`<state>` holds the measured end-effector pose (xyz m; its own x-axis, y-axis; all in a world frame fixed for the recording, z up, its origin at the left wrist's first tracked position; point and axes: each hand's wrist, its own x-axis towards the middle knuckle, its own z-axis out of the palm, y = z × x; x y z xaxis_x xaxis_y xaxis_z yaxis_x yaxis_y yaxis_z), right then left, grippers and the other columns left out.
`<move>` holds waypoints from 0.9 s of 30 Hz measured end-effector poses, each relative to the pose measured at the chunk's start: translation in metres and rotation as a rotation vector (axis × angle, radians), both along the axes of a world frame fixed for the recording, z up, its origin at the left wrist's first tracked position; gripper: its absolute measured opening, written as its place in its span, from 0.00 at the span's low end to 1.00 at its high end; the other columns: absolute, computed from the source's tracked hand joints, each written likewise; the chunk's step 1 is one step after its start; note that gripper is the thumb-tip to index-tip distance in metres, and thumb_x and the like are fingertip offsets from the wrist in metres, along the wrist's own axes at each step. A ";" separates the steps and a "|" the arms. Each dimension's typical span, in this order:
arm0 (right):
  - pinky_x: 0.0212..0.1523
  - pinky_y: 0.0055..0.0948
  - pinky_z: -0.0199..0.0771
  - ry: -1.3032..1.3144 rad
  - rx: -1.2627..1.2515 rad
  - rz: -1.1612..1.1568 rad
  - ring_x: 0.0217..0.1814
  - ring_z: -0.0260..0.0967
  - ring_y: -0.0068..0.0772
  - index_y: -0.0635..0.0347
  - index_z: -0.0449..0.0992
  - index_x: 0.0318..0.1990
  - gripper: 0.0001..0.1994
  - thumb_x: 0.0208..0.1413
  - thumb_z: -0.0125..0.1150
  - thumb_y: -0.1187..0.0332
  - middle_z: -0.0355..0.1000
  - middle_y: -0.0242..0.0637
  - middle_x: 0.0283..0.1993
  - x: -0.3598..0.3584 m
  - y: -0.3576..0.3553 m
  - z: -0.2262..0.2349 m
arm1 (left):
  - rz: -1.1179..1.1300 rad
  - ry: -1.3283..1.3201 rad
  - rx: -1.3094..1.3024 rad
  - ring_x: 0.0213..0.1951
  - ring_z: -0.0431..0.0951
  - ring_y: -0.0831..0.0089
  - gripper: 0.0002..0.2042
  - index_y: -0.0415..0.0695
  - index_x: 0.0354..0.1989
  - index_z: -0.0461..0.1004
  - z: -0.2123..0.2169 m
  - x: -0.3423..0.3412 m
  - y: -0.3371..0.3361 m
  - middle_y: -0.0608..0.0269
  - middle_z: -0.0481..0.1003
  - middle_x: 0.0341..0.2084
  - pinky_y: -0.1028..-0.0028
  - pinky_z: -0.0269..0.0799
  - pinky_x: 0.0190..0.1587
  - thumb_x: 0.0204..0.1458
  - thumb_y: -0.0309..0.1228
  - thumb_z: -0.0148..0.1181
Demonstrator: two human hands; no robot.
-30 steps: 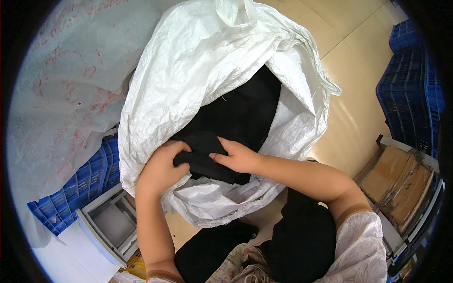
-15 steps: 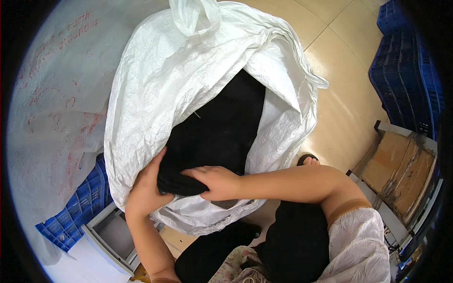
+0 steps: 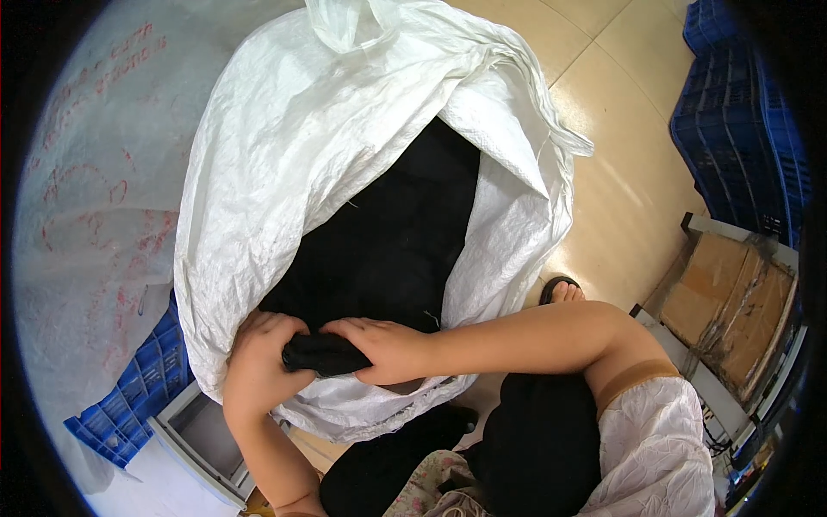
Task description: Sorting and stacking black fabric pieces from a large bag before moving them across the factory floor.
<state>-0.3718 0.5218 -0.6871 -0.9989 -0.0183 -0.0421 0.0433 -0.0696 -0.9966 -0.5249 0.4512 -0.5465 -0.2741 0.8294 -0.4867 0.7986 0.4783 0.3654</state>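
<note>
- Since half a second ago, the fingers of the left hand [image 3: 263, 360], which pointed up along the sack's edge, have curled in around a bunched part of the black cloth [image 3: 326, 357]; the right hand [image 3: 389, 349] also grips it, and the sack sits slightly farther left in view.
- Far left: a cloudy grey plastic sheet [image 3: 95, 215] with red markings hangs in loose folds, partly covering a blue plastic crate [image 3: 133, 396].
- Just right of the crate, lower down: a pale grey open frame [image 3: 202, 431], its use hard to make out.
- Left of centre to centre: a large white woven sack [image 3: 276, 138], its mouth gaping, a looped handle at the top.
- At the sack's near rim: the left hand's thumb and fingers close around the left end of the bunched cloth.
- Centre: the black cloth fills the sack's mouth, gathered into a thick fold between the hands; whether it is one piece, I cannot tell.
- Just right: the right hand's fingers lie over the fold's right end, pinching it, thumb nearest the wearer.
- Right of centre: a sandalled foot [image 3: 566, 293] stands on the beige tiled floor [image 3: 616, 164].
- Far right: a taped cardboard box [image 3: 719, 297] sits in a metal-edged rack [image 3: 693, 366], with blue crates [image 3: 724, 129] stacked beyond it.
</note>
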 end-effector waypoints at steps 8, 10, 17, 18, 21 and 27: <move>0.60 0.40 0.60 0.008 -0.115 0.051 0.60 0.60 0.53 0.60 0.51 0.61 0.37 0.40 0.61 0.69 0.60 0.57 0.57 -0.002 0.000 -0.009 | 0.064 -0.005 0.093 0.34 0.71 0.52 0.17 0.40 0.29 0.70 -0.004 0.002 -0.008 0.53 0.72 0.27 0.62 0.66 0.40 0.23 0.24 0.63; 0.59 0.39 0.60 0.022 -0.175 0.090 0.60 0.61 0.51 0.60 0.50 0.62 0.39 0.40 0.61 0.69 0.61 0.57 0.56 -0.003 -0.003 -0.014 | 0.079 -0.035 0.105 0.34 0.72 0.53 0.17 0.41 0.29 0.70 -0.001 0.000 -0.011 0.53 0.73 0.27 0.62 0.66 0.40 0.23 0.24 0.63; 0.53 0.28 0.64 -0.277 -0.705 0.373 0.54 0.63 0.35 0.59 0.49 0.65 0.41 0.38 0.57 0.72 0.63 0.47 0.52 -0.015 0.022 -0.017 | 0.116 0.012 -0.056 0.31 0.72 0.53 0.17 0.42 0.30 0.71 0.001 0.002 -0.006 0.54 0.71 0.21 0.63 0.66 0.39 0.25 0.26 0.63; 0.53 0.29 0.64 -0.200 -0.543 0.291 0.54 0.63 0.37 0.59 0.50 0.65 0.41 0.38 0.58 0.71 0.63 0.47 0.53 -0.012 0.020 -0.017 | 0.100 0.004 -0.026 0.31 0.72 0.53 0.17 0.42 0.30 0.71 0.001 0.002 -0.006 0.54 0.71 0.21 0.63 0.66 0.38 0.25 0.27 0.63; 0.54 0.32 0.64 -0.041 -0.277 0.151 0.56 0.63 0.41 0.58 0.51 0.64 0.40 0.38 0.62 0.69 0.63 0.49 0.53 -0.009 0.003 -0.013 | 0.099 0.025 -0.032 0.31 0.72 0.53 0.18 0.42 0.31 0.71 0.004 -0.001 -0.010 0.53 0.71 0.22 0.63 0.66 0.37 0.24 0.27 0.64; 0.57 0.38 0.63 -0.077 -0.097 -0.041 0.58 0.62 0.52 0.60 0.54 0.61 0.39 0.38 0.67 0.65 0.61 0.56 0.56 -0.002 0.008 0.004 | 0.185 0.015 0.005 0.32 0.71 0.54 0.19 0.42 0.32 0.71 0.011 -0.002 -0.012 0.52 0.71 0.25 0.64 0.66 0.37 0.24 0.26 0.63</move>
